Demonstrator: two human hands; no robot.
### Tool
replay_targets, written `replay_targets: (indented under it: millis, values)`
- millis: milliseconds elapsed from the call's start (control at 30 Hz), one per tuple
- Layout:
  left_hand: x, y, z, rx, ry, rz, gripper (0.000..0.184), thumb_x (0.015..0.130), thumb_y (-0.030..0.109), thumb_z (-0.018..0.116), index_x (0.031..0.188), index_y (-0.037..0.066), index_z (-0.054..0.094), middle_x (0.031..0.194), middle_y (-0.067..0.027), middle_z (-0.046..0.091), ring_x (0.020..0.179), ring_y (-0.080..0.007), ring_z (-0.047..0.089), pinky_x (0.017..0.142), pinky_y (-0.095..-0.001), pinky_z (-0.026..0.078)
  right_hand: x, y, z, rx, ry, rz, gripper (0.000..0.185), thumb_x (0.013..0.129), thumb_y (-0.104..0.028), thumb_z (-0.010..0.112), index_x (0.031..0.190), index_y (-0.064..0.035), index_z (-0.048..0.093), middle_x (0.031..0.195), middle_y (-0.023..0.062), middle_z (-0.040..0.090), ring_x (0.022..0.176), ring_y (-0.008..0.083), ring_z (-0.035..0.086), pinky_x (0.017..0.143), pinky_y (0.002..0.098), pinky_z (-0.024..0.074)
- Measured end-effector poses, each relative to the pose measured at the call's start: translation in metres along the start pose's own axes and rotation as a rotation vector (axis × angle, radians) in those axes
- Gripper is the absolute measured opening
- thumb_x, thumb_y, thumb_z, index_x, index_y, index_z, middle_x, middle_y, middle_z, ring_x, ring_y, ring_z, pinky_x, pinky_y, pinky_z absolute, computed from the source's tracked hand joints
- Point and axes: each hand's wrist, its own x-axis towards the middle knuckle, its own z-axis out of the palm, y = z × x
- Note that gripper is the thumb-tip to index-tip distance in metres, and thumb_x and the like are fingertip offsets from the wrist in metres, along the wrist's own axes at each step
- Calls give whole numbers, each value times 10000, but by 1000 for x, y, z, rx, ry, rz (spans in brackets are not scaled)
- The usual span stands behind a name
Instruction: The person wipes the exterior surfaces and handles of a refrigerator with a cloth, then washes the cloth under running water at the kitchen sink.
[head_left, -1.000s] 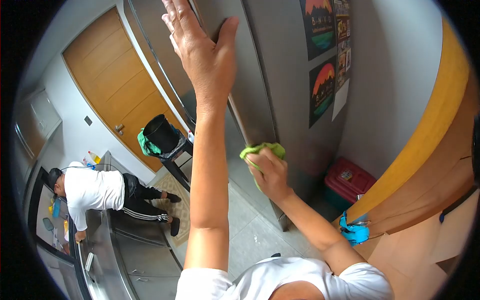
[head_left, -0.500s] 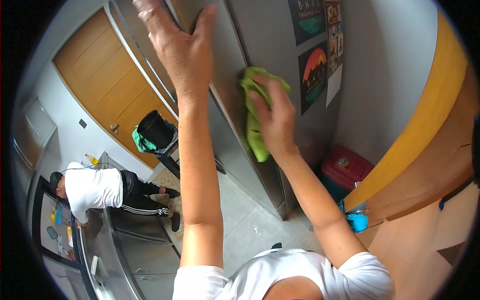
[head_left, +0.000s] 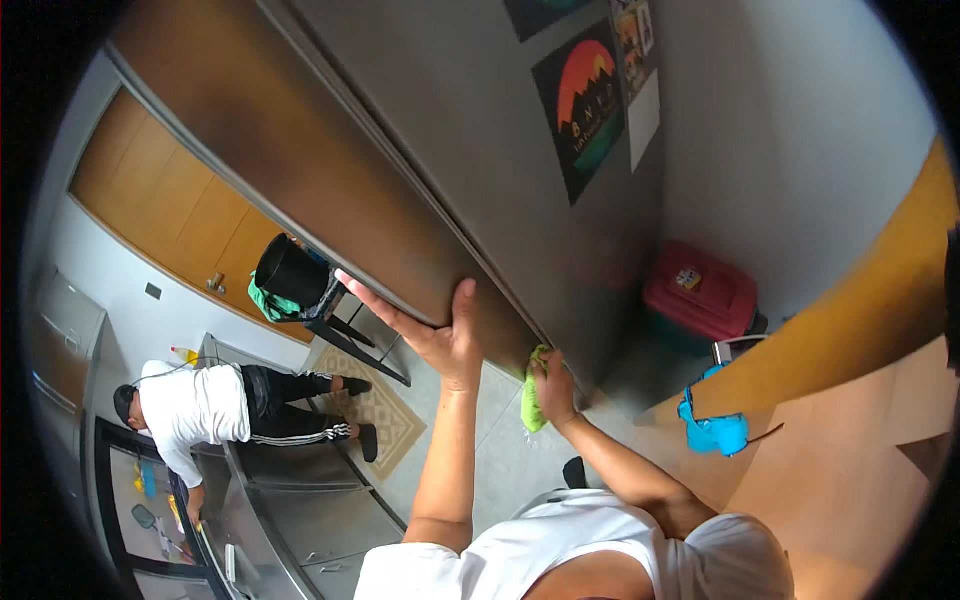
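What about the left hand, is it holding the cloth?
No, the right hand holds the cloth, and the left hand lies against the fridge.

Tall grey fridge (head_left: 470,120) is blocking straight ahead, left hand (head_left: 452,350) spreading against its front edge, right hand (head_left: 553,388) bunching green cloth (head_left: 534,408) at its lower corner. Tiled floor (head_left: 500,445) is leaving open room between the forearms; right of the fridge, a gap is running back, but red-lidded box (head_left: 700,295) is sitting in it and curved wooden panel (head_left: 850,320) is cutting in. Beyond the left fingertips, black bucket (head_left: 290,272) on a stand is obstructing, co-worker (head_left: 205,402) bending farther left.
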Motion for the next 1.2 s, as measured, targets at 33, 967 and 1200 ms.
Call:
replay_targets:
  millis: [33,967,1200]
  values:
    - [1,0,1,-33,4,-7,1095,779,165,776,1504,32,-35,1575,-198,-36,1459,-342,-16,1162,-453,36,1,9,-3,32,-25,2,151,911,-133,597,1004,-20,559,928,195,644,854,367,639,718,404,497]
    - [19,-11,6,32,-26,89,869,952,498,461,1509,27,-11,1583,-169,-43,1463,-312,-44,1166,-433,36,138,-270,-65,451,223,-782,139,824,-14,660,933,-30,576,812,129,638,717,308,644,623,366,493]
    - [13,-13,9,42,42,9,778,993,353,431,1512,43,-57,1560,-153,111,1385,-225,224,1120,-348,192,86,-99,-28,297,171,-493,101,828,12,644,921,-8,611,905,143,655,796,320,660,677,366,503]
